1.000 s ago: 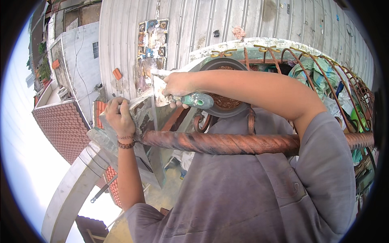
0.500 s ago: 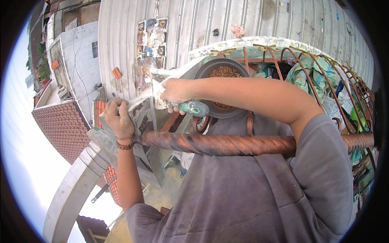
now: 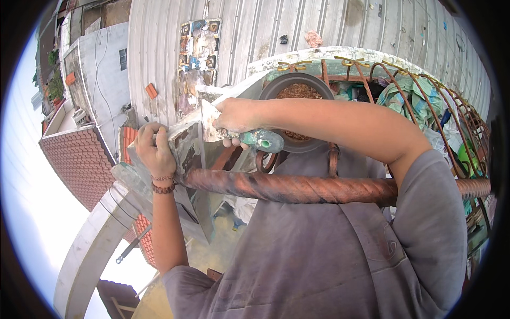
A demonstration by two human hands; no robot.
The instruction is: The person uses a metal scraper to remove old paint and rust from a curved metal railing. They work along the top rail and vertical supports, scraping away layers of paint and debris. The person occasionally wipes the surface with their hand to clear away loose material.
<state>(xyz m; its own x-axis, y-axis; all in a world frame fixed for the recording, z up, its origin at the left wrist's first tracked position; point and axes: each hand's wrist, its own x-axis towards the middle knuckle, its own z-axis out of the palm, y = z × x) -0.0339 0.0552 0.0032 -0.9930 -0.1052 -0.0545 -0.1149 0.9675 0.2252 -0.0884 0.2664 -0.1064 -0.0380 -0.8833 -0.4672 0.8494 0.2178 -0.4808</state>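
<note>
My right hand (image 3: 237,115) is closed around the green handle of a scraper (image 3: 264,141). Its wide, whitish blade (image 3: 211,122) points left, close to a weathered concrete post (image 3: 187,154) with flaking paint. My left hand (image 3: 154,148) grips the top of that post, fingers bent over its edge, with a brown bracelet at the wrist. Below my right forearm, a dark plant pot (image 3: 269,90) with brown chips in it is partly hidden. A twisted copper-coloured railing (image 3: 297,189) runs from the post across the front of my body.
Curved metal bars (image 3: 366,80) with gold trim fence the right side, with green and white plastic sheets (image 3: 409,95) behind them. Beyond lies a corrugated roof (image 3: 239,32). A curved white beam (image 3: 90,250) and a tiled roof (image 3: 79,159) are on the left.
The scraper and my right hand have shifted slightly right, away from the post. My left hand keeps its hold. The whole view has moved a little.
</note>
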